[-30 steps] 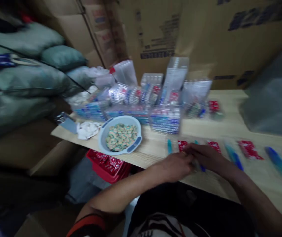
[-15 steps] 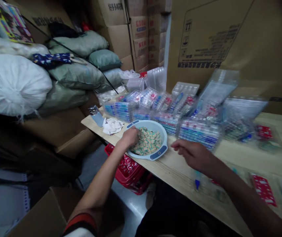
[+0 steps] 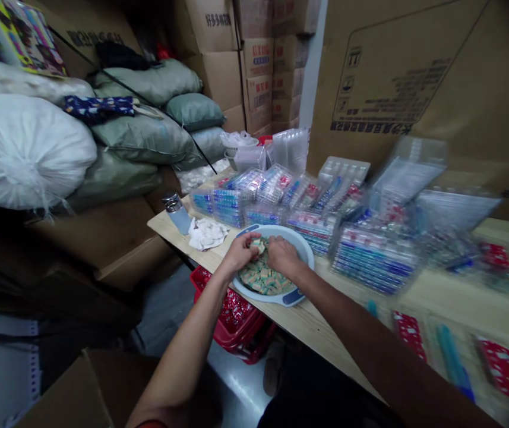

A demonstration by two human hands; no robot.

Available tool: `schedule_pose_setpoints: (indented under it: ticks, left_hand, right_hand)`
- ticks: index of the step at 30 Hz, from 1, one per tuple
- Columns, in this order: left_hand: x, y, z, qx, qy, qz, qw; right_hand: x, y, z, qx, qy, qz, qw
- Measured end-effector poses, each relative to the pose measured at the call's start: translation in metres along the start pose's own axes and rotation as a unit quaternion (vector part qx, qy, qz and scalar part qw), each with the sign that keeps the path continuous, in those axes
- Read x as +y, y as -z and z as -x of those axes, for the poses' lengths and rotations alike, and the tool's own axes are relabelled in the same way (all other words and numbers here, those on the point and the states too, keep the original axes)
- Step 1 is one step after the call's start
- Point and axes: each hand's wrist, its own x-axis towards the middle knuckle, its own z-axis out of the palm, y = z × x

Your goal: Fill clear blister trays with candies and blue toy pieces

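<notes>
A light-blue basin (image 3: 306, 249) with darker blue handle pads stands at the table's front edge. It holds many small cream-and-green blocks (image 3: 266, 279). Over its left side, my left hand (image 3: 242, 252) is curled, with a few of the blocks showing at its fingertips. My right hand (image 3: 282, 255) is inside the basin beside it, fingers bent down onto the blocks. What sits under those right fingertips is hidden.
Stacked clear plastic packs (image 3: 372, 255) of blue pens line the table (image 3: 321, 324) behind the basin. A crumpled white cloth (image 3: 207, 233) and a blue flask (image 3: 177, 215) are to the left. Below the edge sits a red basket (image 3: 236, 333). Opened packs with red-patterned pieces (image 3: 503, 368) lie at right.
My right hand has moved left from beside the basin into it. My left hand has come up from the blocks, with some now at its fingertips. The view has shifted slightly.
</notes>
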Motion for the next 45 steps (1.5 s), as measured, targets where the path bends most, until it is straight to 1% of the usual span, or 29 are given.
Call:
schedule_pose_setpoints:
  ticks: [2,5,8,10,11,12,14,17,19,21,22,24,26,28,31,36,40,42,43,45]
  left_hand:
    - [0.003,-0.002,-0.001,-0.004,0.045,0.125,0.991]
    - [0.009,-0.007,0.001,0.003,0.095,0.249,0.964]
    - [0.012,-0.014,0.004,0.033,0.102,0.321,0.941]
    - [0.010,-0.019,0.005,0.045,0.094,0.340,0.935]
    - [0.008,-0.022,0.005,0.050,0.086,0.341,0.935]
    - [0.006,-0.024,0.005,0.058,0.076,0.336,0.937]
    - [0.003,-0.027,0.004,0.083,0.051,0.309,0.946]
    - [-0.001,-0.029,0.003,0.120,0.026,0.255,0.959]
    - [-0.001,-0.029,0.003,0.130,0.021,0.229,0.964]
    - [0.000,-0.029,0.003,0.126,0.018,0.218,0.968]
    - [0.000,-0.029,0.003,0.116,0.019,0.221,0.968]
    - [0.001,-0.030,0.004,0.092,0.024,0.239,0.966]
    - [0.002,-0.031,0.005,0.085,0.035,0.260,0.961]
    - [0.003,-0.031,0.005,0.103,0.046,0.276,0.954]
    - [0.005,-0.030,0.006,0.132,0.051,0.281,0.949]
    - [0.007,-0.029,0.004,0.144,0.060,0.283,0.946]
    - [0.006,-0.025,0.001,0.223,0.006,0.296,0.929]
    - [0.006,-0.023,0.001,0.244,-0.015,0.306,0.920]
    - [0.006,-0.023,0.002,0.238,-0.020,0.309,0.921]
    - [0.007,-0.025,0.005,0.194,-0.019,0.300,0.934]
  right_hand:
    - [0.002,0.000,-0.003,-0.003,-0.016,-0.017,1.000]
    - [0.009,0.010,-0.007,-0.015,-0.040,-0.064,0.997]
    - [0.015,0.020,-0.004,-0.013,-0.045,-0.135,0.990]
    - [0.016,0.023,0.002,-0.015,-0.040,-0.186,0.982]
    - [0.015,0.022,0.006,-0.025,-0.039,-0.227,0.973]
    - [0.013,0.020,0.009,-0.039,-0.042,-0.280,0.958]
    - [0.010,0.016,0.016,-0.064,-0.055,-0.398,0.913]
    - [0.007,0.010,0.022,-0.072,-0.072,-0.522,0.847]
    - [0.007,0.008,0.023,-0.081,-0.075,-0.561,0.821]
    - [0.010,0.007,0.022,-0.088,-0.091,-0.577,0.807]
    - [0.011,0.006,0.020,-0.084,-0.104,-0.573,0.809]
    - [0.013,0.005,0.018,-0.063,-0.127,-0.551,0.823]
    - [0.014,0.004,0.016,-0.038,-0.134,-0.543,0.828]
    - [0.014,0.005,0.015,-0.021,-0.129,-0.543,0.829]
    - [0.014,0.007,0.017,-0.013,-0.117,-0.555,0.824]
    - [0.018,0.007,0.016,-0.002,-0.108,-0.571,0.814]
    - [0.020,0.004,0.014,0.010,-0.111,-0.569,0.815]
    - [0.020,0.003,0.013,0.016,-0.115,-0.566,0.816]
    - [0.020,0.003,0.012,0.019,-0.118,-0.564,0.817]
    - [0.019,0.003,0.011,0.028,-0.125,-0.559,0.819]
